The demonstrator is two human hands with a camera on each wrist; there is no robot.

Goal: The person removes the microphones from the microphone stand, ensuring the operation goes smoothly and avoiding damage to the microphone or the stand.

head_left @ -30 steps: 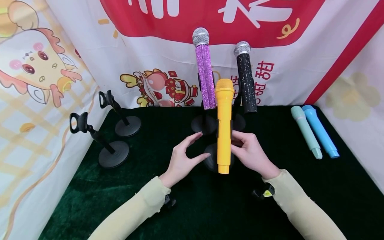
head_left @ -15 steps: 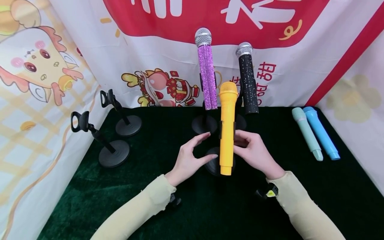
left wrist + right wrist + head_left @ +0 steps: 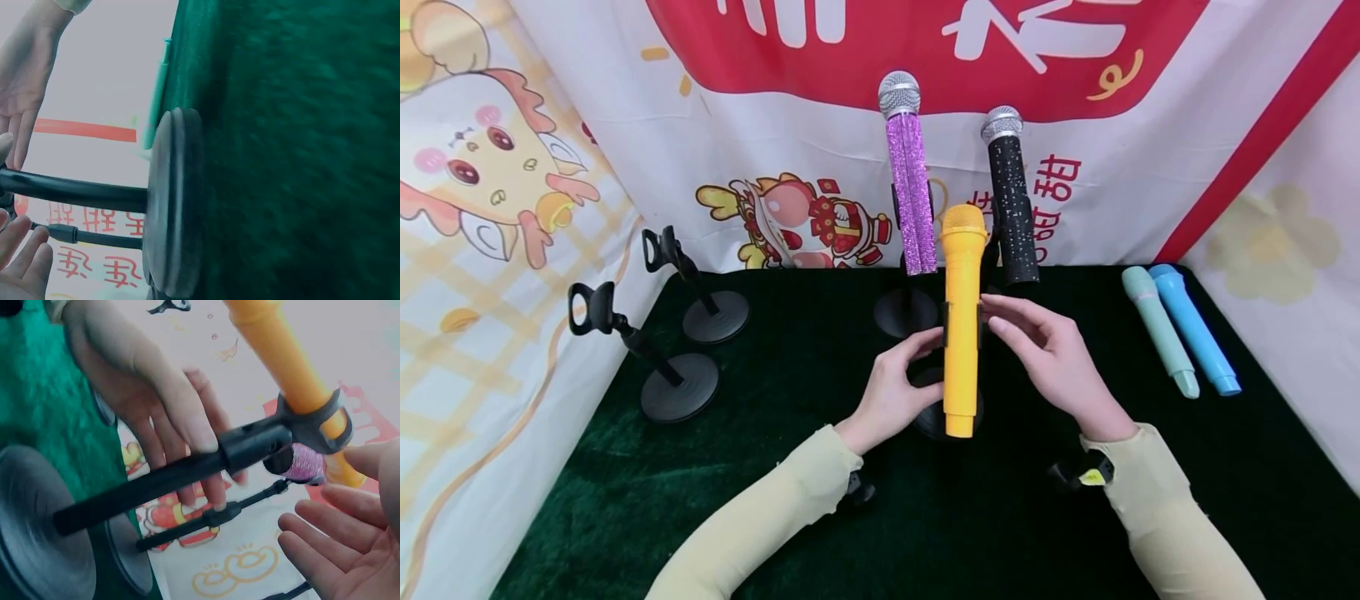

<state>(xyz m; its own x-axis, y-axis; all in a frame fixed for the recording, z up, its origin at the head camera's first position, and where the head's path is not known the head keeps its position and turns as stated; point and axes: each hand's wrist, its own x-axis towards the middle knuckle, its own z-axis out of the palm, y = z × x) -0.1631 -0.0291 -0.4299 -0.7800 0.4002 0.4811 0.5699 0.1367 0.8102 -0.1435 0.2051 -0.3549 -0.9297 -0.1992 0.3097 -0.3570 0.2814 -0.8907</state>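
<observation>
1. The yellow microphone [image 3: 962, 321] stands nearly upright in the clip of a black stand [image 3: 187, 472] at the middle of the green cloth [image 3: 820, 517], its round base [image 3: 934, 410] partly hidden behind the microphone's lower end.
2. The left hand [image 3: 895, 390] has moved in from its wider pose of a second ago; its fingertips now lie against the clip at the microphone's left side. The right wrist view shows relaxed fingers behind the stand's arm, not curled round it.
3. The right hand [image 3: 1051, 358] has lifted slightly off the microphone. Its fingers are straight and spread and hold nothing, just right of the clip.
4. Judged from this change, the microphone is seated and the hands are steadying or checking it, not carrying it.
5. Compared with the earlier frame, the microphone keeps the same place and the same upright stance; only the hands differ.
6. Behind it, a purple microphone [image 3: 910, 179] and a black microphone [image 3: 1011, 200] stand in their own stands.
7. Two empty stands [image 3: 658, 350] sit at the left of the cloth.
8. A green microphone [image 3: 1159, 329] and a blue microphone [image 3: 1195, 327] lie side by side at the right.
</observation>
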